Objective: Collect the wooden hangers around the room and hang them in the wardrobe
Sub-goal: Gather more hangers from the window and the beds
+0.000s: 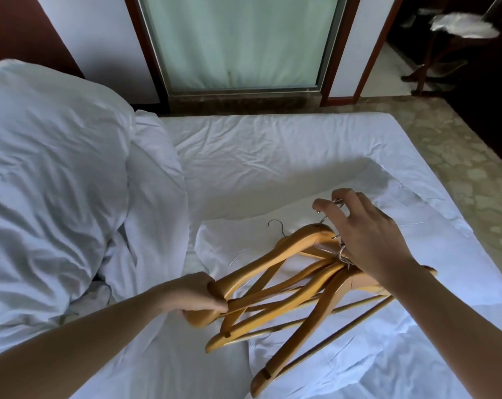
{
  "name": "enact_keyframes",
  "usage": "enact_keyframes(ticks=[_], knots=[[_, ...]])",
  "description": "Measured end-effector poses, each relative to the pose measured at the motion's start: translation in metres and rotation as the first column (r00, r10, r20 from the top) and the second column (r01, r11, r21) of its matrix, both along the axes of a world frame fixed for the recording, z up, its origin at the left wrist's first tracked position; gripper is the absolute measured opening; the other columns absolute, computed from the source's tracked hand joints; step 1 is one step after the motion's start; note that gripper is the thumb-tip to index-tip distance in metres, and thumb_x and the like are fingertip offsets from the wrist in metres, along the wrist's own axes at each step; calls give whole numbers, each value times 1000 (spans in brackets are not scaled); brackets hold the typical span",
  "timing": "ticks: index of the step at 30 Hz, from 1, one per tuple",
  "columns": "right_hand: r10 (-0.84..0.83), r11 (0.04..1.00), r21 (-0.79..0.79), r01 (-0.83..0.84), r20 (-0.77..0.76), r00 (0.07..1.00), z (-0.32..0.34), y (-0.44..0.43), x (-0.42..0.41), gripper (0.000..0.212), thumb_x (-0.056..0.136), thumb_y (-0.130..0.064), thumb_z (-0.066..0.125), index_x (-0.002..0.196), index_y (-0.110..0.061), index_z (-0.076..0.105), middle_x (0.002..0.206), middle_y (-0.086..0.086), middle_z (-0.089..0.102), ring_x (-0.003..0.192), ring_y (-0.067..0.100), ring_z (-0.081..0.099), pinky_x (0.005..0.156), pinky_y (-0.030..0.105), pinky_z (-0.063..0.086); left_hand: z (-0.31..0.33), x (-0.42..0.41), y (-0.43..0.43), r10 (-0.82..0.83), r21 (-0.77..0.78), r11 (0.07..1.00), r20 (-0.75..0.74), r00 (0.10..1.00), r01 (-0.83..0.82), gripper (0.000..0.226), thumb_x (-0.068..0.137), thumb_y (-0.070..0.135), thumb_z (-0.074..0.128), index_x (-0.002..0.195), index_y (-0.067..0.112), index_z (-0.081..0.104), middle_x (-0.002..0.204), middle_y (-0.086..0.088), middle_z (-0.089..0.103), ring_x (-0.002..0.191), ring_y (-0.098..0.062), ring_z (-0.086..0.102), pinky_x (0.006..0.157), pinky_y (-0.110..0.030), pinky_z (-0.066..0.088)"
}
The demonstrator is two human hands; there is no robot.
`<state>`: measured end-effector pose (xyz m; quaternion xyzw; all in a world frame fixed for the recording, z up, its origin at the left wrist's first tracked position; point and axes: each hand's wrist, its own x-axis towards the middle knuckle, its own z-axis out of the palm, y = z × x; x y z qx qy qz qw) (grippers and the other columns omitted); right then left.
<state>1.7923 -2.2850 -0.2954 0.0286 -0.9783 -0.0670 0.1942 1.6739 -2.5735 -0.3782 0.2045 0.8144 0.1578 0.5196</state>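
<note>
Wooden hangers (275, 295) are lying in one fanned bundle on the white bed sheet (272, 156), near the bed's right edge; at least four, maybe five, exact count unclear because they are overlapping. Metal hooks (275, 224) are clustering at the far end, one sticking out clear to the left, the rest partly hidden under the right hand. Left hand (199, 296) is clenching around the near ends of two or three hanger arms, fingers curled tight, thumb pressing on top. Right hand (365, 237) is reaching over the hook end, fingers half-curled and spread, fingertips hooking at least one wire hook; whether it is fully gripping the bundle, cannot tell. Both forearms are bare. One crumpled white duvet (51, 180) is piling up on the left side of the bed, well apart from the hangers. One frosted glass panel (238, 38) in a dark wood frame is standing beyond the bed. Patterned carpet (457, 156) is showing to the right, and a dark folding stand (434, 64) with something white on top is sitting in the far right corner, blurred.
</note>
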Motion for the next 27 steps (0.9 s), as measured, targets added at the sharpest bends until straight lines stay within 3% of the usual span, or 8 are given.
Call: enact_keyframes(ticks=[2,5,12,15,17,20,23,27], knots=[[15,1000,-5,-15,-3,1000,5,1,-1,67,62,-43,86,116,-17,55,106,16,58,85,28,63,54,31,56,2,-1,-2,8,38,999,-52,999,-6,23,71,43,69,82,23,64,76,9,69,76,-5,67,71,-22,53],[5,999,-41,-3,58,998,7,1,-3,82,53,-26,91,125,-15,53,119,20,54,97,34,61,62,36,57,11,-3,2,50,84,996,-80,996,-43,19,71,37,69,71,21,60,63,10,60,65,-5,60,62,-19,44],[-93,984,-136,118,177,980,-7,-9,-7,126,45,-33,93,150,-14,26,154,27,17,133,47,33,97,52,43,23,-12,5,94,156,982,66,993,-103,19,84,18,65,99,7,64,92,-7,74,85,-12,71,78,-25,53],[17,995,-102,-1,153,988,-13,-11,-4,110,49,-17,89,145,-12,38,147,24,36,134,43,36,105,53,39,17,-20,1,224,181,949,185,957,-257,30,80,23,65,107,13,67,100,-7,74,94,-18,71,96,-38,52],[92,990,-115,-80,104,990,-25,-10,3,93,50,-1,82,136,-16,49,121,14,62,105,34,62,85,45,55,11,-22,0,266,200,930,213,940,-308,35,73,26,63,105,16,71,100,-2,75,99,-16,70,101,-38,48],[126,934,-349,-72,136,983,-39,-10,17,93,49,11,81,127,-24,47,93,-1,73,61,22,69,52,31,58,6,-22,-2,288,247,907,233,929,-342,39,67,19,63,105,11,69,98,-5,75,100,-16,70,102,-40,48],[144,835,-548,-44,141,980,-40,-7,21,86,58,13,80,129,-26,50,96,-5,75,78,15,73,64,24,59,7,-27,-1,270,299,900,187,944,-317,45,59,24,68,102,11,70,96,-5,75,98,-16,70,100,-41,49],[118,577,-808,122,231,966,-15,1,11,55,70,13,74,95,-36,72,74,-35,66,84,-2,70,79,15,54,8,-38,3,323,312,881,152,934,-356,27,75,11,65,102,7,69,94,-7,75,95,-19,71,98,-42,50]])
